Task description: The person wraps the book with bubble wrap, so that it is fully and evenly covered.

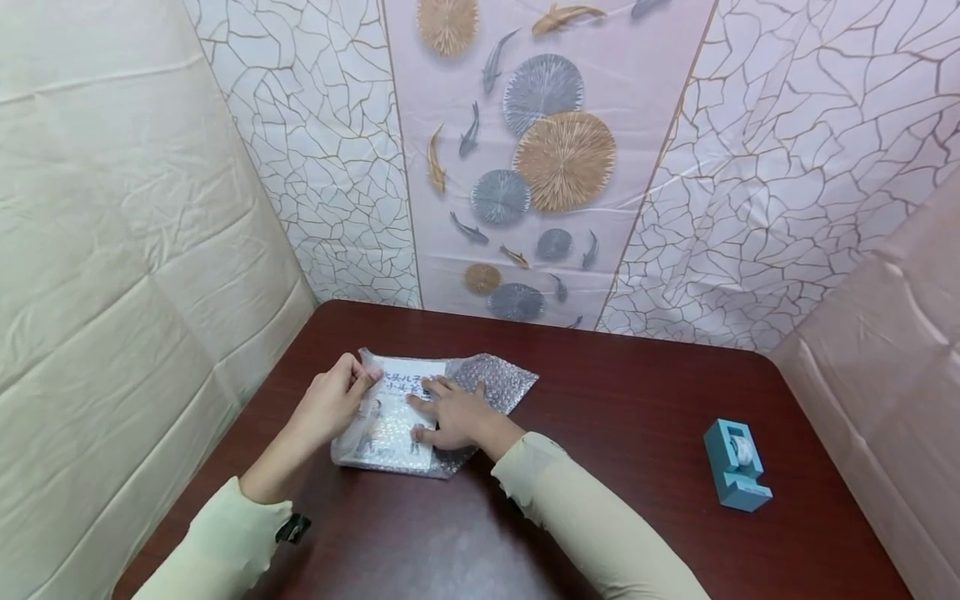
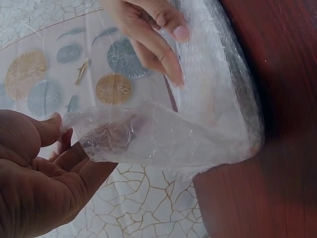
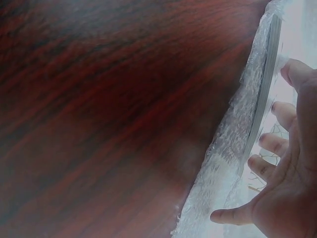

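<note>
A white-covered book [image 1: 393, 429] with blue characters lies on a sheet of bubble wrap [image 1: 501, 377], left of the table's middle. My left hand [image 1: 330, 402] pinches the wrap's left edge between thumb and fingers. In the left wrist view that lifted flap of bubble wrap [image 2: 163, 136] stretches from the fingertips to the book's side. Across the cover rests my right hand [image 1: 459, 417], its fingers spread. The right wrist view shows the book's page edge [image 3: 261, 99] beside the right hand [image 3: 292, 168], with wrap sticking out beyond it.
A light blue tape dispenser [image 1: 735, 467] with a roll of clear tape stands toward the table's right side. The dark red-brown table [image 1: 600, 417] meets a patterned cloth backdrop [image 1: 517, 167] behind and pale padded walls at both sides.
</note>
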The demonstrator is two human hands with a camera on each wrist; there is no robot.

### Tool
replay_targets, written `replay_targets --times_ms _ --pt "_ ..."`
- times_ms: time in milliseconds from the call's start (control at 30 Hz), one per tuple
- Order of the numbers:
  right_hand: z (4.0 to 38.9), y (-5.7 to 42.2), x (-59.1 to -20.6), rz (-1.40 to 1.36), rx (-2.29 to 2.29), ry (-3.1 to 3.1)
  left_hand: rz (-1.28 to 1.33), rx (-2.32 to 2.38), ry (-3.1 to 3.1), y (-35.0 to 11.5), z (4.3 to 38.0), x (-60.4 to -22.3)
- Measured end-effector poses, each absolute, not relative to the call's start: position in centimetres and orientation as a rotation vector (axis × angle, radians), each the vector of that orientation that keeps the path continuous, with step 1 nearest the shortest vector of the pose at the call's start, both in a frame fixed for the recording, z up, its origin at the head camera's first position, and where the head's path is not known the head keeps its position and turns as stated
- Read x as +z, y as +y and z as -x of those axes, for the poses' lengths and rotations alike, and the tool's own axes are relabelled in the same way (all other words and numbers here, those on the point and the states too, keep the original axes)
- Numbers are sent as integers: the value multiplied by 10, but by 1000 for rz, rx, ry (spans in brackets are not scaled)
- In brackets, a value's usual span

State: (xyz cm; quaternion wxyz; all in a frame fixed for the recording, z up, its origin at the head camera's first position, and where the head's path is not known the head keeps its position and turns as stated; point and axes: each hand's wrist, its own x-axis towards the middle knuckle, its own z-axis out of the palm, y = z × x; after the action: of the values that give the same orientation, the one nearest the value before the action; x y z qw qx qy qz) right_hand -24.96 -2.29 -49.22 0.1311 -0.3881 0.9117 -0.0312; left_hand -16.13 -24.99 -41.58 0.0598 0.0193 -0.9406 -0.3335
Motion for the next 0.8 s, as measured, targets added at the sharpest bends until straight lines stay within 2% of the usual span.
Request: replay_targets --times_ms 400,633,800 --pt "248 -23 -490 1109 -85 2650 -4 -954 -2930 -237 166 -428" --pt "255 -24 -502 1106 -107 2655 -4 -965 -2962 -232 169 -435" --pt "250 -23 -491 1100 -65 2672 -15 -1009 -2978 -229 172 -443"
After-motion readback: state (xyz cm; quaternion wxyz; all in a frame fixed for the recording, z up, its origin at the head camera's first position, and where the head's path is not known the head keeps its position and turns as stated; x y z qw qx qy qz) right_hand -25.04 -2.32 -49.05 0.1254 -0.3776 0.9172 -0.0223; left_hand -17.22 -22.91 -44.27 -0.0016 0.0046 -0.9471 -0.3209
